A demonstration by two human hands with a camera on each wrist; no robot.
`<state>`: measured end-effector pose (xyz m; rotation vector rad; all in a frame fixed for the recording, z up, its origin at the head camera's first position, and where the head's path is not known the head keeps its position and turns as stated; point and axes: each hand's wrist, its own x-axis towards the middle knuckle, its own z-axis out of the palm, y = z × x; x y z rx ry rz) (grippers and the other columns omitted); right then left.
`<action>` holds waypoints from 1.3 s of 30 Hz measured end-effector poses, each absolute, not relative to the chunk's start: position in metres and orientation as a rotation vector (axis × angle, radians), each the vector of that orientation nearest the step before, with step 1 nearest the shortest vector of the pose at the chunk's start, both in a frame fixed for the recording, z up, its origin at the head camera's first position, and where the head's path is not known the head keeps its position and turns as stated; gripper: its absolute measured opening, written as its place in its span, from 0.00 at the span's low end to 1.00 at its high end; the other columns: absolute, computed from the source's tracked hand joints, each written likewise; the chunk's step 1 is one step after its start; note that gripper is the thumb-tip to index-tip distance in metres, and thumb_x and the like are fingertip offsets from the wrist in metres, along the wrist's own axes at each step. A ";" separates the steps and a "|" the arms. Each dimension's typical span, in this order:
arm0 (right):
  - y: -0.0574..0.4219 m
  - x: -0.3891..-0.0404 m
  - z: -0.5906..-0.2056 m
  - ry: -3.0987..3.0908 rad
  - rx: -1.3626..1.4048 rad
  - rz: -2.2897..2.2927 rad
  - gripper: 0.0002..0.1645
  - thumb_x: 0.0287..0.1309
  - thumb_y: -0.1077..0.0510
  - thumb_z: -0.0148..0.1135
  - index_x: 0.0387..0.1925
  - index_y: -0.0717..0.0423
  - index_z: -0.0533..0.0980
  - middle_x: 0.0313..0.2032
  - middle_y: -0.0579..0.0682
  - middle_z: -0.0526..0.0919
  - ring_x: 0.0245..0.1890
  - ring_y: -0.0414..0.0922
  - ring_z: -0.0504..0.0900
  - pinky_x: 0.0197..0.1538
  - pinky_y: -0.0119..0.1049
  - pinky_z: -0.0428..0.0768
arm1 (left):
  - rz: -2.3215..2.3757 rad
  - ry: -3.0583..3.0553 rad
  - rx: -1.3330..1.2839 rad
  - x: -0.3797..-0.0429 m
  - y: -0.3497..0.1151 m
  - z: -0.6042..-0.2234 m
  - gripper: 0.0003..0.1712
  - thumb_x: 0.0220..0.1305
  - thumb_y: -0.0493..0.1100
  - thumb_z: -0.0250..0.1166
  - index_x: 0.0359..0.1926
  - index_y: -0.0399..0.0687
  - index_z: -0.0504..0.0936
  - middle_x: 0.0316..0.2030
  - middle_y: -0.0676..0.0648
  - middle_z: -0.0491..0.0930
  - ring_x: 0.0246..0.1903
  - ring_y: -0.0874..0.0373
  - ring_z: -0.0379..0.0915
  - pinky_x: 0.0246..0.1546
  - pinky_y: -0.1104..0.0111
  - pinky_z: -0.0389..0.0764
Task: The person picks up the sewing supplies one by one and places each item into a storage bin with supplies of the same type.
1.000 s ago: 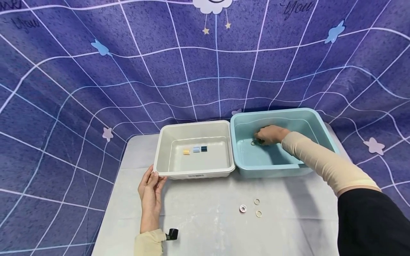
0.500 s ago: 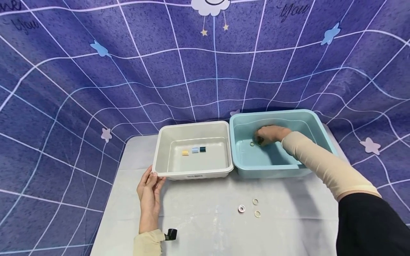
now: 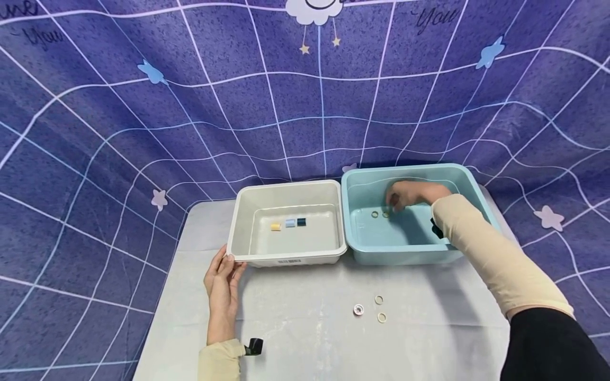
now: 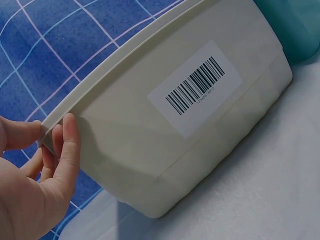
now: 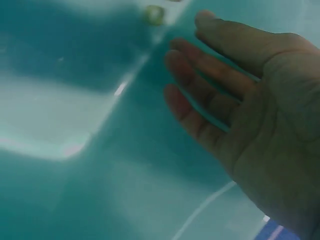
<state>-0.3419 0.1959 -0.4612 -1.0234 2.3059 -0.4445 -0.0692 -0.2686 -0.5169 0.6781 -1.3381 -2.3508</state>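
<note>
My left hand (image 3: 222, 286) pinches the front left corner of the rim of a white plastic bin (image 3: 289, 258), thumb on top and fingers below; the left wrist view shows this grip beside a barcode label (image 4: 195, 87). Inside the bin lie a yellow thread spool (image 3: 276, 227), a light blue spool (image 3: 290, 223) and a dark spool (image 3: 302, 222). My right hand (image 3: 407, 194) is inside the light blue bin (image 3: 405, 256), fingers loosely bent and holding nothing. Just below its fingertips, a small ring (image 3: 386, 214) lies on the bin floor beside another ring (image 3: 374, 214).
On the white-covered table (image 3: 305, 338), in front of the bins, lie two pale rings, a nearer ring (image 3: 382, 317) and a farther ring (image 3: 378, 300), with a small bobbin (image 3: 358, 310) to their left. A purple-blue patterned curtain (image 3: 295, 132) hangs behind the bins.
My right hand has let go of a ring, which now lies beside the other one in the light blue bin, and has drawn slightly back and right. The left hand keeps its place.
</note>
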 end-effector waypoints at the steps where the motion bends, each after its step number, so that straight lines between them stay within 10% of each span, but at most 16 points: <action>1: 0.196 -0.341 -0.457 2.307 -1.014 -0.460 0.16 0.53 0.70 0.70 0.45 0.72 0.80 0.42 0.66 0.87 0.43 0.52 0.85 0.50 0.44 0.88 | -2.353 -1.337 0.675 -0.069 -0.269 -0.517 0.28 0.76 0.35 0.61 0.73 0.39 0.70 0.39 0.51 0.76 0.35 0.61 0.81 0.46 0.73 0.92; 6: 0.199 -0.333 -0.439 2.329 -1.000 -0.508 0.15 0.56 0.69 0.71 0.45 0.71 0.80 0.46 0.69 0.86 0.49 0.61 0.86 0.59 0.56 0.87 | -2.352 -1.334 0.674 -0.069 -0.269 -0.519 0.28 0.76 0.35 0.61 0.73 0.39 0.69 0.40 0.51 0.76 0.35 0.61 0.81 0.46 0.73 0.92; 39: 0.196 -0.202 -0.357 2.727 -1.044 -0.653 0.19 0.66 0.59 0.71 0.56 0.59 0.80 0.53 0.54 0.87 0.51 0.54 0.85 0.55 0.52 0.87 | -2.355 -1.355 0.647 -0.068 -0.268 -0.516 0.29 0.76 0.35 0.60 0.74 0.37 0.68 0.40 0.50 0.76 0.36 0.62 0.80 0.46 0.73 0.92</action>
